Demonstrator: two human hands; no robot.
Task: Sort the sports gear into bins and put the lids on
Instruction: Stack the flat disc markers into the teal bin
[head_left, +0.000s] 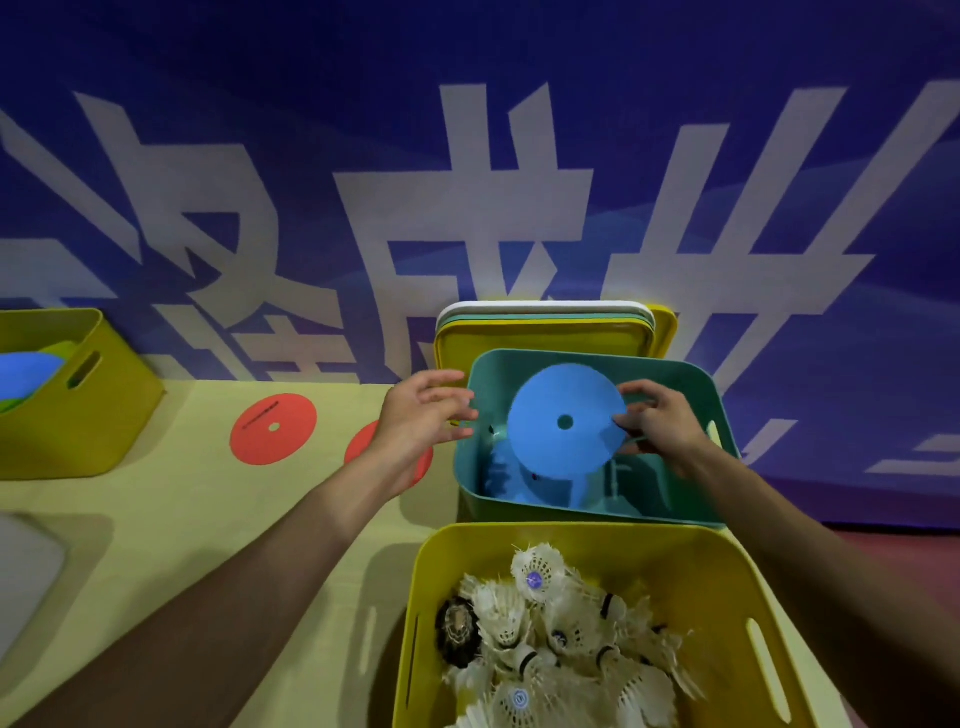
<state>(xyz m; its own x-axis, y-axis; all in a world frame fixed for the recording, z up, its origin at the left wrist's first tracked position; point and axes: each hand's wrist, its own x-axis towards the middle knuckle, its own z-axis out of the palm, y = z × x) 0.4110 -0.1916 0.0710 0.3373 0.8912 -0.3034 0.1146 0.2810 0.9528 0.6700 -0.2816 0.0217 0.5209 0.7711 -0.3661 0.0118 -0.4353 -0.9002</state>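
Two bare hands work above a teal bin (696, 374) at the far right of a yellow-green table (208, 519), where a person sorting sports gear holds a blue disc (561, 421) tilted over the bin's open mouth. The right hand (657, 421) pinches the disc's right edge, fingers curled and clamped on it. The left hand (421, 410) hovers by the bin's left rim, fingers loosely apart and gripping nothing — whether its tips touch the rim is lost in blur. Other blue pieces (519, 483) already lie in the bottom of the bin. Two red discs (272, 428) wait on the table to the left, one partly hidden behind the left wrist. At the near edge a yellow bin (571, 535) is filled with shuttlecocks (545, 639), and another yellow bin (104, 415) at the far left holds blue and green pieces. A stack of lids (540, 338) leans upright behind the teal bin. The likeliest slip, judging from this grip, is the thin disc swinging from its single pinched edge and landing on the rim or standing on end against a wall, not flat, which could later keep a lid from seating. A nudge to the bin might also topple the leaning lids, and the left forearm, low over the table, could sweep the red disc beneath it — small errors, but each would cost a re-sort.
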